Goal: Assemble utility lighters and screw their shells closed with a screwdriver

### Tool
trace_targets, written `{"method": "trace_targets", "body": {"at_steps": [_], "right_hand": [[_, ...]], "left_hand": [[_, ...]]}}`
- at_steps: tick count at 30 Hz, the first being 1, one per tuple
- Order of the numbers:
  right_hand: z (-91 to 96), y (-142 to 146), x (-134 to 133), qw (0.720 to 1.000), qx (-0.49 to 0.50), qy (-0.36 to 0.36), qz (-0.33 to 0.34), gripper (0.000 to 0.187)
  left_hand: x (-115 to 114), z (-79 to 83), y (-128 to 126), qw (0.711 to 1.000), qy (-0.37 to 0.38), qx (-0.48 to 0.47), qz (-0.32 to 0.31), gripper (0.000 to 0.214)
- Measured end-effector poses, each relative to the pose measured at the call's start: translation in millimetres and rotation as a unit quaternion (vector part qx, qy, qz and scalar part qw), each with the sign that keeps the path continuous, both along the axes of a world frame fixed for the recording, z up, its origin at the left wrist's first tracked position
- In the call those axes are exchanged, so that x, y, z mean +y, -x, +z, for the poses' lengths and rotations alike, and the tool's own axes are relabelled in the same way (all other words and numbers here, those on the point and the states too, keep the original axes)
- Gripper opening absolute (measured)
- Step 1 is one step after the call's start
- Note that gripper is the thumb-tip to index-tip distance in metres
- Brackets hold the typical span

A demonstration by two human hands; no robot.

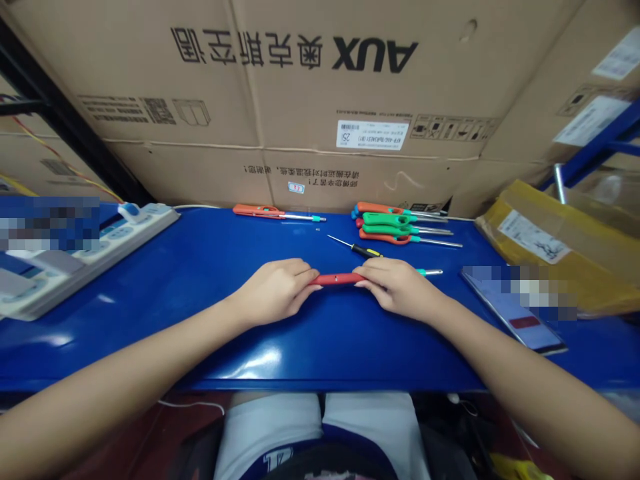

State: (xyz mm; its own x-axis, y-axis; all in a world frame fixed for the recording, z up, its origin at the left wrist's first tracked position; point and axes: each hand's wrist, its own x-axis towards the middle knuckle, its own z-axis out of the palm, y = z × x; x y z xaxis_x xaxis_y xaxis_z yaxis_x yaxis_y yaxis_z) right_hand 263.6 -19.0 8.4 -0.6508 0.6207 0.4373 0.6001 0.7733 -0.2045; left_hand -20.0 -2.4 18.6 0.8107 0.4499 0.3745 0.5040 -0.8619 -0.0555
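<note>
Between both hands, just above the blue table, is a red long-nosed lighter (pixel 338 279). My left hand (pixel 280 288) pinches its handle end, and my right hand (pixel 393 285) grips it farther along. The lighter's metal nozzle with a teal collar sticks out past my right hand. Just beyond that hand lies a screwdriver (pixel 367 251) with a black and yellow handle. Farther back on the right is a stack of several orange, green and red lighters (pixel 385 230). One orange lighter (pixel 260 211) lies by itself at the back, its side seemingly split along the handle.
A large cardboard box (pixel 280 127) stands along the back of the blue table (pixel 200 347). To the left is a white power strip (pixel 115 237). A phone (pixel 515 313) lies on the right, beside a yellow-taped parcel (pixel 565 247).
</note>
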Motion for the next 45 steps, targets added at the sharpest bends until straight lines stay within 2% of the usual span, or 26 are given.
{"method": "trace_targets", "body": {"at_steps": [6,9,11,12,14,15,16,17,19,23,24,27,31,38,43,45], "right_hand": [[-2.7,1.7,0.2,0.999,0.03,0.028,0.008,0.021],[-1.1,4.2,-1.6,0.997,0.05,0.063,-0.012,0.021],[1.4,5.9,-3.8,0.995,0.043,0.083,-0.019,0.024],[2.7,6.7,-5.1,0.995,0.03,0.092,-0.018,0.028],[4.2,8.5,-7.4,0.995,0.002,0.104,-0.013,0.045],[4.3,9.3,-8.2,0.994,-0.01,0.106,-0.012,0.051],[3.8,9.8,-8.8,0.994,-0.018,0.104,-0.011,0.054],[2.8,10.1,-9.0,0.995,-0.022,0.097,-0.01,0.053],[0.3,9.5,-8.5,0.997,-0.021,0.08,-0.013,0.048],[-2.3,7.1,-6.7,0.997,0.016,0.08,-0.01,0.039],[-2.1,7.0,-6.6,0.996,0.024,0.082,-0.005,0.038],[-1.2,8.7,-7.4,0.996,0.031,0.086,0.013,0.038],[-3.1,11.6,-7.7,0.995,0.035,0.087,0.031,0.038],[-4.6,13.7,-7.4,0.993,0.039,0.109,0.034,0.035],[1.2,7.0,-9.0,0.995,-0.014,0.094,-0.022,0.045],[6.1,1.0,-7.5,0.993,-0.062,0.087,-0.049,0.041]], "left_hand": [[-3.9,-0.4,-2.0,0.992,0.106,-0.064,0.008,0.024],[-6.7,0.2,-5.0,0.971,0.19,-0.146,0.012,0.028],[-6.6,-1.3,-8.4,0.922,0.315,-0.219,0.042,0.032],[-5.7,-2.6,-10.2,0.879,0.399,-0.251,0.066,0.036],[-2.3,-6.3,-13.3,0.77,0.551,-0.305,0.102,0.042],[-0.3,-8.2,-14.4,0.727,0.596,-0.324,0.107,0.044],[1.5,-10.1,-15.1,0.7,0.62,-0.338,0.108,0.046],[3.0,-11.7,-15.3,0.688,0.629,-0.346,0.105,0.047],[4.0,-13.7,-14.4,0.706,0.607,-0.354,0.086,0.047],[0.9,-12.8,-9.5,0.821,0.457,-0.343,0.0,0.038],[0.0,-12.2,-8.1,0.842,0.421,-0.337,-0.019,0.034],[-0.9,-11.4,-5.3,0.879,0.351,-0.316,-0.06,0.027],[-1.5,-14.6,-5.2,0.896,0.318,-0.299,-0.084,0.026],[-4.3,-17.3,-6.6,0.91,0.292,-0.284,-0.075,0.026],[-0.7,-15.6,-4.3,0.918,0.28,-0.274,-0.065,0.027],[1.1,-13.9,-2.3,0.916,0.287,-0.275,-0.049,0.028]]}}
